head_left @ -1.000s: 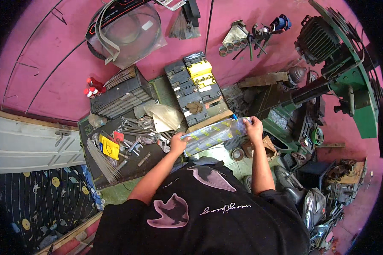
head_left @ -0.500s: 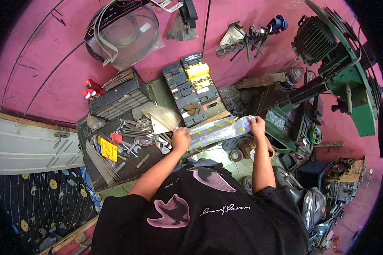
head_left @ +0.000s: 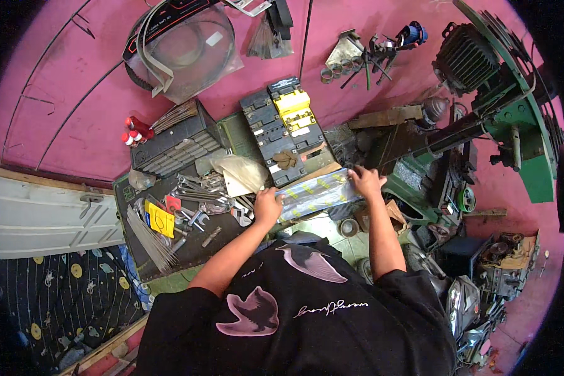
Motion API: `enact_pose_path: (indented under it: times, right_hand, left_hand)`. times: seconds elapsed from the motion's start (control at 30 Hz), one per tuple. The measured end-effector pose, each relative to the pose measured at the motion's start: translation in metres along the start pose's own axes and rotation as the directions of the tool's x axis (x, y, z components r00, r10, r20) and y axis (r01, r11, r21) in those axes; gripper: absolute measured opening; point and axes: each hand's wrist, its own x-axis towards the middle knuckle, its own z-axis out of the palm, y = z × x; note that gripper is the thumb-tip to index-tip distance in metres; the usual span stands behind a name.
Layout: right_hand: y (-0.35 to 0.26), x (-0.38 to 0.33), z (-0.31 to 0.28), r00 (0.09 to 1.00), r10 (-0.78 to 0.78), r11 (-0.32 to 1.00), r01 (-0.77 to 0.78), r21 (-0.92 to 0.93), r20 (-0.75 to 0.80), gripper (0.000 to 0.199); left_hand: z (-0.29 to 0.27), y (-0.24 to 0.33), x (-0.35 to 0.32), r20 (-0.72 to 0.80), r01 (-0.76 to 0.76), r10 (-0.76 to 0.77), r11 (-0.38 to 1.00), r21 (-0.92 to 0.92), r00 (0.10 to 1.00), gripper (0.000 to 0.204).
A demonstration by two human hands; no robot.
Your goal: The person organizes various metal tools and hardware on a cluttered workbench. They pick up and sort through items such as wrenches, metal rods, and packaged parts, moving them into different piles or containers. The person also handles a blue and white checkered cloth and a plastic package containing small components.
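A long, flat plastic packet (head_left: 316, 195), silvery and see-through with yellow marks and a bluish edge, is stretched between my hands above the bench's front edge. My left hand (head_left: 268, 205) grips its left end, fingers closed round it. Over at the other end, my right hand (head_left: 366, 182) is closed on the packet, thumb toward the near side. What lies inside the packet cannot be made out. Behind it lies a strip of brown cardboard (head_left: 316, 174). Loose wrenches (head_left: 197, 193) and a crumpled clear plastic bag (head_left: 244, 170) are nearest to my left hand.
Black battery-like blocks (head_left: 266, 131), with a yellow one (head_left: 292, 106), stand behind the packet. A drawer cabinet (head_left: 175, 144) with red-capped bottles (head_left: 138, 130) is at the left. Thin metal rods (head_left: 150, 241) lie beside a yellow card (head_left: 161, 219). A green machine (head_left: 514, 135) fills the right.
My right hand has moved left and slightly nearer to my left hand, and the visible stretch of packet between them is shorter. My left hand is nearly still.
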Motion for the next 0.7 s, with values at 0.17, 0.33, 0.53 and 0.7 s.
enact_pose_path:
  times: [0.17, 0.33, 0.53, 0.7]
  right_hand:
    - [0.022, 0.028, 0.032, 0.982, 0.035, 0.936, -0.097, 0.338, 0.184, 0.041]
    - [0.043, 0.033, 0.053, 0.973, -0.057, 0.755, -0.105, 0.647, 0.225, 0.028]
    - [0.037, 0.031, 0.058, 0.979, -0.117, 0.719, -0.032, 0.694, 0.167, 0.027]
    - [0.04, 0.031, 0.073, 0.991, -0.094, 0.745, 0.007, 0.667, 0.094, 0.027]
  left_hand:
    - [-0.007, 0.006, 0.001, 0.03, 0.002, -0.002, 1.0, 0.005, 1.0, 0.023]
    - [-0.005, 0.003, 0.0, 0.022, 0.001, -0.001, 1.0, 0.0, 1.0, 0.026]
    - [-0.006, 0.001, 0.001, 0.064, 0.032, -0.033, 0.999, 0.019, 0.997, 0.027]
    - [-0.016, 0.001, -0.002, 0.164, 0.152, -0.143, 0.988, -0.039, 0.976, 0.04]
